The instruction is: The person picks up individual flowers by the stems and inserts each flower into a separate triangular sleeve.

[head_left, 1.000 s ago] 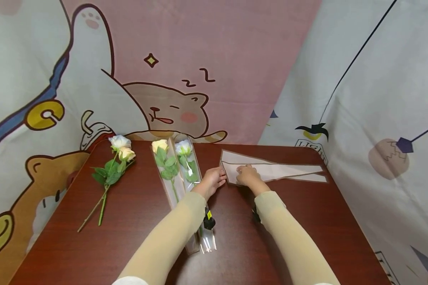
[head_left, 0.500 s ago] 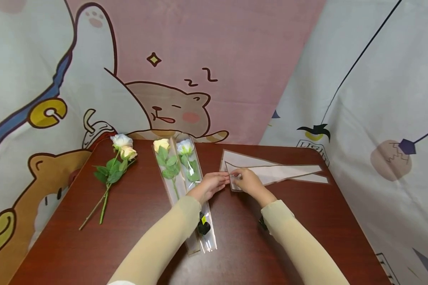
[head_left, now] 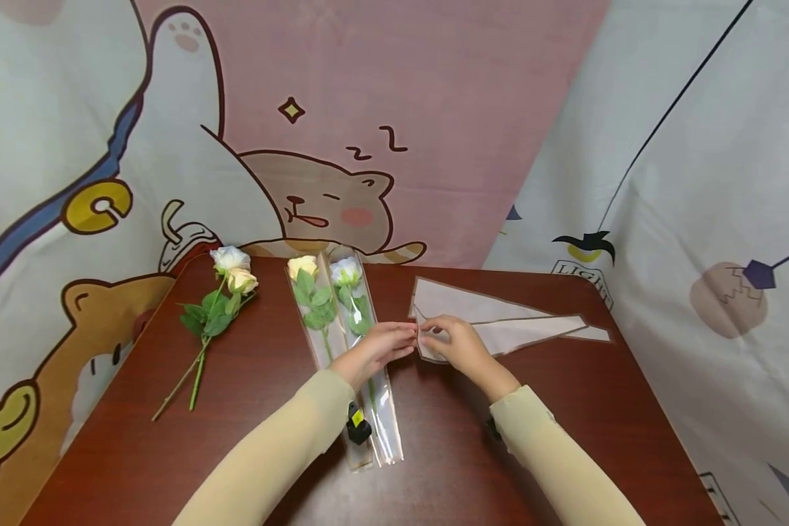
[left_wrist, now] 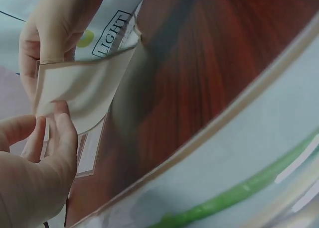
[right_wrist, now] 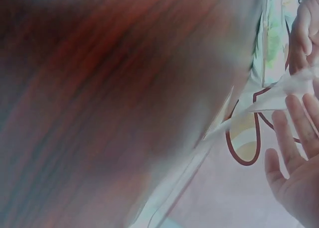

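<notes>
A pale, brown-edged flower sleeve [head_left: 513, 334] lies on top of another sleeve [head_left: 460, 296] at the right of the table. My right hand [head_left: 463, 347] bends over its wide end and pinches the edge between thumb and fingers; the left wrist view has that thumb on the lifted, bowed sleeve [left_wrist: 82, 86]. From the left, my left hand [head_left: 383, 345] meets the same end, its fingertips and thumb at the sleeve's mouth. In the right wrist view, part of the right hand [right_wrist: 301, 158] shows with fingers spread by blurred film [right_wrist: 264, 101].
Two clear sleeves, one with a yellow rose [head_left: 302, 264], one with a bluish-white rose [head_left: 347, 270], lie left of my hands, partly under the left wrist. Two loose roses [head_left: 231, 269] with crossed stems lie farther left. A printed cloth [head_left: 434, 146] hangs behind the table [head_left: 250, 453].
The top sleeve's wide end has come nearer to me and its narrow end has swung. My right hand has shifted slightly nearer; my left hand stays at the mouth. The view has turned slightly left.
</notes>
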`<act>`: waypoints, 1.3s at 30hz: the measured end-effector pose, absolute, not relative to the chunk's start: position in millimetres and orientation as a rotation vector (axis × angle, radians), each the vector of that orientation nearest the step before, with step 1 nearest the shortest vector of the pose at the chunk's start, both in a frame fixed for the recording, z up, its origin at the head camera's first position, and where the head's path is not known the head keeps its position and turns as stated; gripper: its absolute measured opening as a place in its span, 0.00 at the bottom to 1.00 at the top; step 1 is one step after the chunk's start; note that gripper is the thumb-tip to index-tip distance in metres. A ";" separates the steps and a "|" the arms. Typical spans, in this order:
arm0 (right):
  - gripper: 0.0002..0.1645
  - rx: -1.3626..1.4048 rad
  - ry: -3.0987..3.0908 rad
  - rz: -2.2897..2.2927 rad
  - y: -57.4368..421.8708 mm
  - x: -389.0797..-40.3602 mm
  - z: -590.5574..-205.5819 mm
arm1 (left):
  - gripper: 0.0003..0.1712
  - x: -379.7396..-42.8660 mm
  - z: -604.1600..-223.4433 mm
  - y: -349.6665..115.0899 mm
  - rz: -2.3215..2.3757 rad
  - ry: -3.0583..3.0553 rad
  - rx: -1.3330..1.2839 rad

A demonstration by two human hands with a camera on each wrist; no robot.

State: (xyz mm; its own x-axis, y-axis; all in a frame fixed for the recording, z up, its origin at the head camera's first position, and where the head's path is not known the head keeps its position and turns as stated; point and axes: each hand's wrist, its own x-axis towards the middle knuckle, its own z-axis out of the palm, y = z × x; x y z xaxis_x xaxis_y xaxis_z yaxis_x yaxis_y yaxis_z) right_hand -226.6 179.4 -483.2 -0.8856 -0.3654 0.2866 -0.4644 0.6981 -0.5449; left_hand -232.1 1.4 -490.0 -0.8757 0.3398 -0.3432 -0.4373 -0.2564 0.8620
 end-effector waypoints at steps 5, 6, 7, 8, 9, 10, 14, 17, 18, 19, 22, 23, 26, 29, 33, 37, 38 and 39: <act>0.14 0.742 -2.677 0.984 178.1 -221.1 -484.7 | 0.17 -224.9 -491.8 -4.3 2.125 1.553 -0.137; 0.14 0.759 -2.663 0.982 177.8 -220.3 -484.7 | 0.17 -223.6 -492.3 -5.4 2.116 1.557 -0.130; 0.14 0.774 -2.650 0.978 177.5 -219.3 -484.5 | 0.18 -222.3 -492.9 -6.4 2.107 1.563 -0.120; 0.14 0.788 -2.634 0.975 177.0 -218.1 -484.1 | 0.18 -221.1 -493.3 -7.3 2.102 1.564 -0.106; 0.14 0.799 -2.620 0.970 176.5 -217.1 -483.6 | 0.19 -219.8 -493.6 -8.4 2.102 1.561 -0.091; 0.14 0.808 -2.606 0.964 175.8 -216.0 -483.1 | 0.19 -218.4 -493.6 -9.5 2.103 1.554 -0.082; 0.13 0.817 -2.554 0.938 171.3 -211.0 -479.0 | 0.19 -212.8 -490.9 -15.3 2.120 1.537 -0.054; 0.12 0.817 -2.502 0.939 166.4 -206.5 -475.1 | 0.19 -208.3 -485.6 -20.5 2.135 1.523 -0.052; 0.11 0.816 -2.480 0.946 164.6 -204.8 -473.7 | 0.19 -206.8 -483.6 -22.4 2.137 1.521 -0.045; 0.11 0.814 -2.459 0.952 162.8 -202.7 -472.4 | 0.20 -205.6 -481.5 -24.3 2.140 1.509 -0.043; 0.11 0.816 -2.386 0.975 157.5 -197.5 -469.6 | 0.19 -202.5 -476.0 -30.4 2.140 1.493 -0.012; 0.11 0.820 -2.362 0.991 155.5 -196.0 -468.8 | 0.18 -201.6 -474.6 -32.6 2.144 1.486 -0.003; 0.12 0.840 -2.292 1.037 150.4 -193.6 -468.3 | 0.14 -199.7 -472.5 -38.3 2.162 1.443 0.009; 0.11 0.856 -2.233 1.095 146.2 -193.3 -470.4 | 0.10 -198.1 -474.3 -42.2 2.176 1.399 0.025; 0.08 0.849 -2.202 1.154 142.3 -192.8 -475.5 | 0.10 -195.5 -479.1 -44.8 2.183 1.379 0.040; 0.06 0.846 -2.208 1.155 139.7 -192.0 -479.5 | 0.10 -192.2 -482.6 -46.8 2.197 1.404 0.030; 0.06 0.850 -2.204 1.148 139.2 -192.1 -480.1 | 0.10 -191.5 -483.1 -47.2 2.201 1.415 0.030; 0.06 0.852 -2.200 1.142 138.8 -192.3 -480.5 | 0.10 -190.8 -483.5 -47.6 2.206 1.423 0.032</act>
